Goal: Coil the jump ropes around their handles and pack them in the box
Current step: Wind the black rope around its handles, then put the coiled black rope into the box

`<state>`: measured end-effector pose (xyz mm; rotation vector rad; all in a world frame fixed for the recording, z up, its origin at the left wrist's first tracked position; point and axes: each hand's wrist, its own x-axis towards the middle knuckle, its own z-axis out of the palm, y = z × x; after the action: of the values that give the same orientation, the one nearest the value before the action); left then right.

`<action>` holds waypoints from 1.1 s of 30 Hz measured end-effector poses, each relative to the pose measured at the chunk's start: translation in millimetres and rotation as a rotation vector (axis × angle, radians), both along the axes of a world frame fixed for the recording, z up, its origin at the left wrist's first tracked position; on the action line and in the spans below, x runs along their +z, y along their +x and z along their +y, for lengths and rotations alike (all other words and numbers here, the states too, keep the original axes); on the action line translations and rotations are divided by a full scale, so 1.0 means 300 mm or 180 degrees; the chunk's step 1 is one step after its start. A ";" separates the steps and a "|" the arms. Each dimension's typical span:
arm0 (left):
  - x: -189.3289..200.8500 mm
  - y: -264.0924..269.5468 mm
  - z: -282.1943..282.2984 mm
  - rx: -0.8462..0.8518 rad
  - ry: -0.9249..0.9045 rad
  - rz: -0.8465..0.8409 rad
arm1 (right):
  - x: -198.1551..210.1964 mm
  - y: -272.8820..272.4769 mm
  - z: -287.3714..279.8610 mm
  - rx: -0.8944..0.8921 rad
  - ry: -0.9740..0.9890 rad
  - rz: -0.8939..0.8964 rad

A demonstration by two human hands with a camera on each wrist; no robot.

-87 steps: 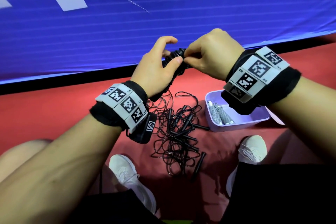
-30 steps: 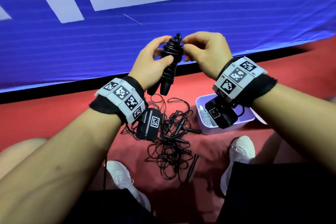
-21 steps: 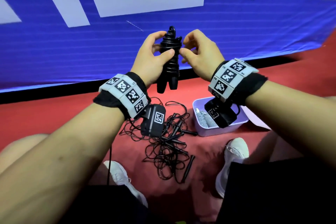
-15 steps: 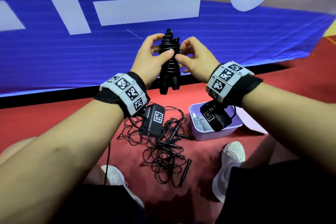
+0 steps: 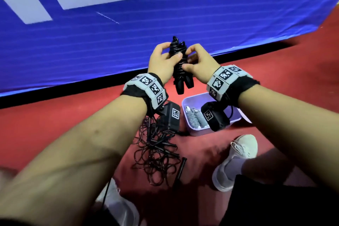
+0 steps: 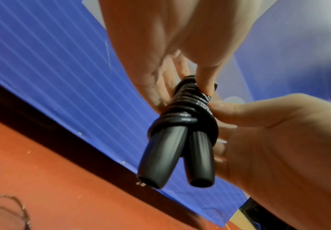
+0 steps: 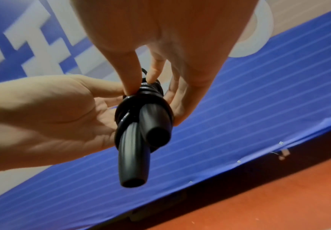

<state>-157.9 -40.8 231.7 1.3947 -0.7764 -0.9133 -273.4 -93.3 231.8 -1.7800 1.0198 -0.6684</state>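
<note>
both hands round black coiled jump rope

Black jump rope, cord coiled round two paired plastic handles, upright; lilac plastic box on floor holds a grey coiled rope.

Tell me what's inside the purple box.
The purple box holds coiled silver-grey jump ropes at its left end. The right wrist camera hangs over the rest, hiding it.
</note>
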 end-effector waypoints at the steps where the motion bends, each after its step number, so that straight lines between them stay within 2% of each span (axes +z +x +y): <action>1: -0.041 -0.010 -0.031 -0.0022 0.0120 0.0032 | -0.044 -0.007 -0.032 -0.0032 0.0055 0.0042; 6: -0.274 -0.058 -0.174 -0.0106 0.0787 -0.0179 | -0.261 -0.060 -0.151 -0.0104 0.0230 0.0417; 12: -0.579 -0.167 -0.275 -0.0540 0.1627 -0.0364 | -0.541 -0.194 -0.240 -0.0083 0.0718 0.1054; 15: -0.725 -0.220 -0.296 -0.0620 0.1810 -0.0621 | -0.665 -0.258 -0.267 -0.0020 0.0798 0.1359; 18: -0.837 -0.255 -0.316 -0.0733 0.2030 -0.0603 | -0.770 -0.303 -0.284 0.0026 0.0884 0.1704; 23: -0.943 -0.286 -0.352 -0.1135 0.2420 -0.0631 | -0.873 -0.347 -0.313 0.0078 0.0812 0.2208; 26: -0.974 -0.304 -0.363 -0.1372 0.2582 -0.0544 | -0.917 -0.356 -0.321 0.0039 0.0882 0.2314; 28: -0.982 -0.311 -0.370 -0.1653 0.2655 -0.0743 | -0.940 -0.358 -0.320 -0.0001 0.0955 0.2381; 31: -0.984 -0.319 -0.371 -0.2077 0.2721 -0.0953 | -0.954 -0.349 -0.322 0.0111 0.1349 0.2550; 33: -0.973 -0.320 -0.363 -0.2104 0.2756 -0.0894 | -0.954 -0.340 -0.324 0.0291 0.1649 0.2705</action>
<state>-254.0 -149.8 -60.1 2.0921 -1.1599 -1.7222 -375.4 -190.6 -54.4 -1.6171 1.4773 0.4496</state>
